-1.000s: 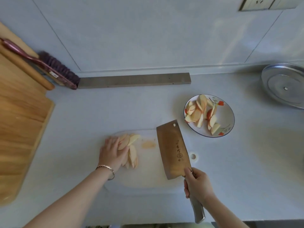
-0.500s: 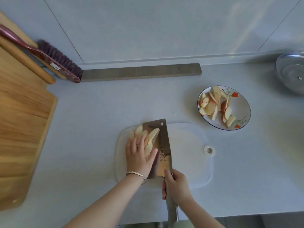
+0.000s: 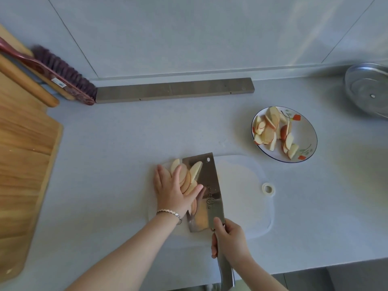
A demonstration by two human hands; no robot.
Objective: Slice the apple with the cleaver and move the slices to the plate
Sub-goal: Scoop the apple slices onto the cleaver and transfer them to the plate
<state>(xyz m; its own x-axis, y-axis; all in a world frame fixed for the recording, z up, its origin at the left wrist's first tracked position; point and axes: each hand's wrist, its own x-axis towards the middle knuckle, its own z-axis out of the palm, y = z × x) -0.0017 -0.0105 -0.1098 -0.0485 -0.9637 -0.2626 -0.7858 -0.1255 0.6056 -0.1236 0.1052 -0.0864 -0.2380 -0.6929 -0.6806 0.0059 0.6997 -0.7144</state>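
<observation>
The left hand lies flat on the fanned apple slices, fingers straight and spread and pointing away from the person, the thumb reaching right to the blade. The slices sit at the left end of the white cutting board, partly on the board and partly on the cleaver just to their right. The blade lies nearly flat, its long axis running away from the person, its left edge under the pile.

The right hand is curled round the cleaver's handle at the near end, thumb up by the blade's heel.

The plate, with slices in it, stands on the worktop to the right and farther back, well apart from the board. The load probably has to travel up and right, so the right hand carries it while the left steadies the pile.
</observation>
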